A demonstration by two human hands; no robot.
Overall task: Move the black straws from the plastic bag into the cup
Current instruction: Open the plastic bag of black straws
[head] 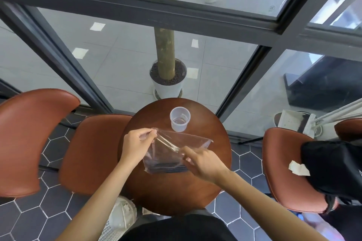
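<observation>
Both hands are on the bag [188, 141], which lies on the round table [176, 191] between them. The left hand [135, 145] has its fingers curled and pinches the mouth edge of the bag at the corner just beyond its fingertips. The right hand [203, 160] pinches the same edge with thumb and forefinger, and its other fingers are loosely bent. It seems the person is pulling the mouth apart to open it.

The straws [168, 168] are inside the bag, at its bottom, just to the left of the right hand and nearer to the person than the left hand. They lie flat as one bundle. Their long axis runs from left to right, almost parallel to the near edge of the bag, so the ends point to the sides of the bag and not to its mouth.

The cup [180, 118] stands upright beyond both hands, touching or nearly touching the far edge of the bag; I cannot tell which.

The main risk, I think, is the cup: it looks light, and if the bag is lifted or pulled sharply the film may push it over. Also the straws lie across the bag, so they may catch inside when they are pulled toward the mouth, or slide out onto the table if the bag is tipped.
</observation>
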